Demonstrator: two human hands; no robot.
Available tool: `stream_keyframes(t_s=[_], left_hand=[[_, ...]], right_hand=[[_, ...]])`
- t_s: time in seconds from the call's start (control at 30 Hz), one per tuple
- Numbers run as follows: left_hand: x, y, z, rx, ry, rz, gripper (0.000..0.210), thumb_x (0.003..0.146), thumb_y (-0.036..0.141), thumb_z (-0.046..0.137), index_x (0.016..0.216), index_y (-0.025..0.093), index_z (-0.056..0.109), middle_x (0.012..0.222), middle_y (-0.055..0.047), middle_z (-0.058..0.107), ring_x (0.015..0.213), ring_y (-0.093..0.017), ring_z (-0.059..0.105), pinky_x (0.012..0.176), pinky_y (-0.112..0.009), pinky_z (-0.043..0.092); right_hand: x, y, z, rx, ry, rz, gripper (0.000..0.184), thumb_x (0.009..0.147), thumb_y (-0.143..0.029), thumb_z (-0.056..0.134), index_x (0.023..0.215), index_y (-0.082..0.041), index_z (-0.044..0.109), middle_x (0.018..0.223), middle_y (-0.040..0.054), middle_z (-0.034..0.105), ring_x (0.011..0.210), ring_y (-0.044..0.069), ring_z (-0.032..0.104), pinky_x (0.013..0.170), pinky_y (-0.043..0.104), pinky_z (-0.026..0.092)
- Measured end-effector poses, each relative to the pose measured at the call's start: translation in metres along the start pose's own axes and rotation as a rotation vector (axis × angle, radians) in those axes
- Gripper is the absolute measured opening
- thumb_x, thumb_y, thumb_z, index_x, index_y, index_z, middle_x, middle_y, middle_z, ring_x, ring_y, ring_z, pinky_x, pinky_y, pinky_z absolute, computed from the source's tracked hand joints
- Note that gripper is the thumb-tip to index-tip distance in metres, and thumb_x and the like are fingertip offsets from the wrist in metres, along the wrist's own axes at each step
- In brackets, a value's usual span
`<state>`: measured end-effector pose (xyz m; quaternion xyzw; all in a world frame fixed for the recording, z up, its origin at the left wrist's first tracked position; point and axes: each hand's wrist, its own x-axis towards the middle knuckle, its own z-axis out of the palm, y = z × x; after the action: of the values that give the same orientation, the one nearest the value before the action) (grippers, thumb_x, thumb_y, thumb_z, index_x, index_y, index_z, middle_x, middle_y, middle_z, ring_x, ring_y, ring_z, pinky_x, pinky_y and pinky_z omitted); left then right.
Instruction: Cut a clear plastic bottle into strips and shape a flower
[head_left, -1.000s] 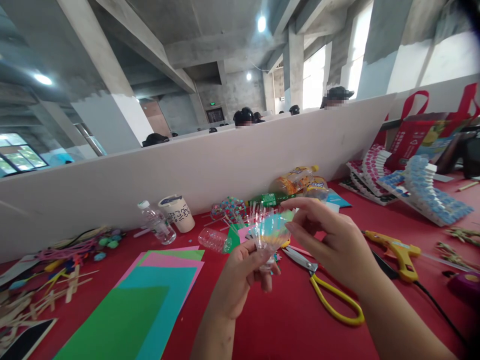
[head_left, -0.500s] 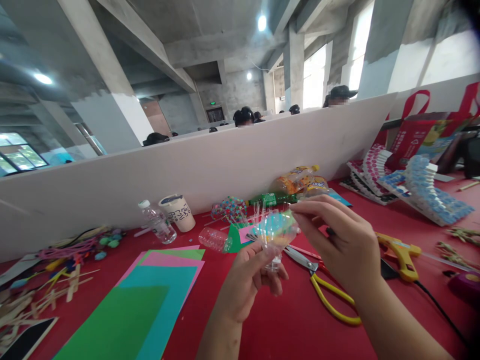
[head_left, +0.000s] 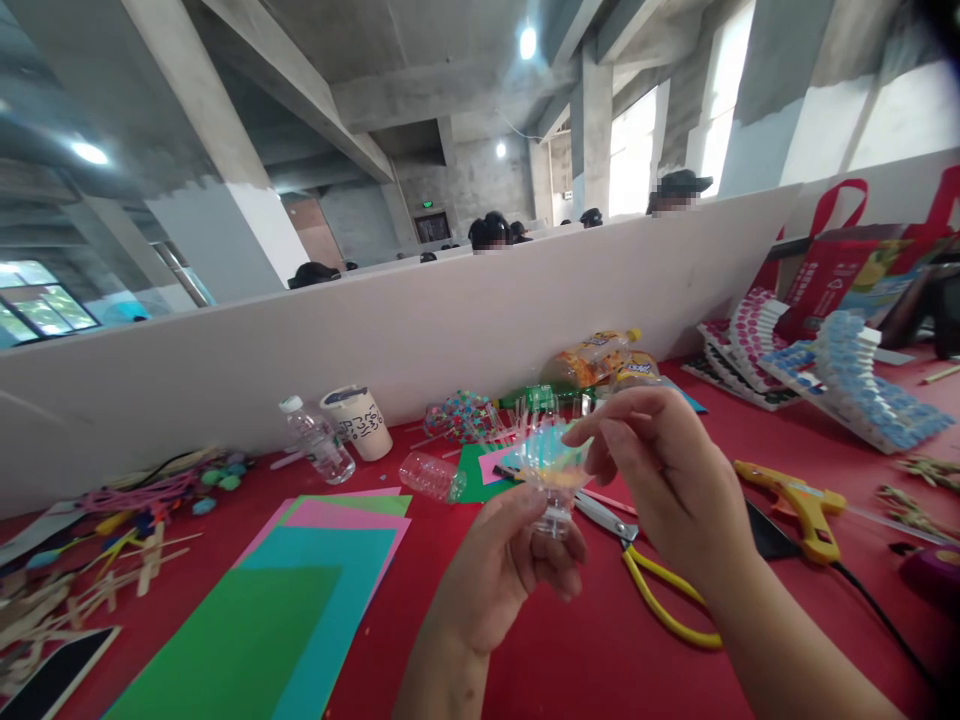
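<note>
Clear plastic cut bottle [head_left: 556, 480], above the table [head_left: 585, 665], left of the scissors [head_left: 609, 521]: judged light, slippery, flimsy-rimmed. Left hand [head_left: 510, 555]: fingers clamped on narrow end, likely soundest hold. Right hand [head_left: 667, 470]: fingers at rim, grip undeterminable.

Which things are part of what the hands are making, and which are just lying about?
Probably part of it:
- clear plastic piece with thin strips, held in the left hand
- right hand, fingers close by the strips

Seemingly just lying about, untouched:
- yellow-handled scissors
- yellow glue gun
- coloured sheets
- white cup
- red bag
</note>
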<state>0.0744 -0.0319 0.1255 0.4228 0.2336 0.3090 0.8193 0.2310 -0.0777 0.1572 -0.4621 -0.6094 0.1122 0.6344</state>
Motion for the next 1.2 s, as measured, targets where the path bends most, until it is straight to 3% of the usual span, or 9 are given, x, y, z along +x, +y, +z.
stream_keyframes(t_s=[0.2, 0.4, 0.6, 0.83, 0.97, 1.2], left_hand=[[-0.003, 0.003, 0.006, -0.092, 0.022, 0.007, 0.026, 0.084, 0.035, 0.058, 0.086, 0.009, 0.062, 0.065, -0.009, 0.07, 0.045, -0.01, 0.061, 0.041, -0.015, 0.045], [-0.004, 0.006, 0.008, -0.098, 0.035, 0.036, 0.025, 0.085, 0.034, 0.057, 0.08, 0.01, 0.061, 0.062, -0.008, 0.068, 0.044, -0.01, 0.06, 0.042, -0.016, 0.045], [-0.003, 0.004, 0.005, -0.064, 0.084, 0.082, 0.023, 0.087, 0.032, 0.054, 0.084, 0.01, 0.061, 0.066, -0.008, 0.068, 0.047, -0.009, 0.06, 0.045, -0.016, 0.046], [-0.001, 0.005, 0.009, 0.004, 0.073, 0.13, 0.021, 0.089, 0.03, 0.051, 0.085, 0.012, 0.059, 0.064, -0.004, 0.064, 0.052, -0.012, 0.06, 0.05, -0.021, 0.047], [0.0, 0.004, 0.011, -0.002, 0.089, 0.162, 0.015, 0.087, 0.028, 0.054, 0.083, 0.014, 0.056, 0.064, -0.001, 0.06, 0.053, -0.012, 0.06, 0.051, -0.022, 0.046], [-0.001, 0.006, 0.013, -0.01, 0.129, 0.233, 0.012, 0.086, 0.026, 0.055, 0.086, 0.014, 0.053, 0.068, -0.001, 0.062, 0.053, -0.012, 0.06, 0.053, -0.024, 0.047]], right_hand=[[0.0, -0.005, 0.0, 0.032, 0.062, 0.009, 0.015, 0.083, -0.015, 0.058, 0.093, -0.023, 0.048, 0.086, 0.0008, 0.061, 0.072, 0.012, 0.061, 0.06, 0.026, 0.053], [0.006, -0.008, -0.002, 0.012, -0.187, 0.057, 0.015, 0.082, -0.008, 0.055, 0.086, -0.023, 0.057, 0.089, -0.0004, 0.058, 0.082, 0.012, 0.057, 0.069, 0.024, 0.05], [0.003, 0.001, 0.002, -0.155, -0.228, -0.017, 0.014, 0.083, -0.009, 0.05, 0.081, -0.022, 0.052, 0.085, -0.001, 0.058, 0.077, 0.013, 0.055, 0.067, 0.026, 0.047], [-0.002, 0.007, 0.013, -0.244, -0.172, -0.053, 0.017, 0.082, -0.01, 0.049, 0.093, -0.023, 0.049, 0.091, 0.001, 0.057, 0.079, 0.014, 0.054, 0.07, 0.027, 0.047], [-0.003, 0.005, 0.02, -0.296, -0.136, -0.141, 0.009, 0.087, -0.013, 0.045, 0.087, -0.021, 0.048, 0.085, 0.0025, 0.054, 0.078, 0.015, 0.051, 0.068, 0.029, 0.044], [-0.004, 0.005, 0.027, -0.296, -0.102, -0.162, 0.013, 0.087, -0.009, 0.045, 0.083, -0.021, 0.046, 0.083, 0.0024, 0.054, 0.076, 0.015, 0.051, 0.068, 0.028, 0.043]])
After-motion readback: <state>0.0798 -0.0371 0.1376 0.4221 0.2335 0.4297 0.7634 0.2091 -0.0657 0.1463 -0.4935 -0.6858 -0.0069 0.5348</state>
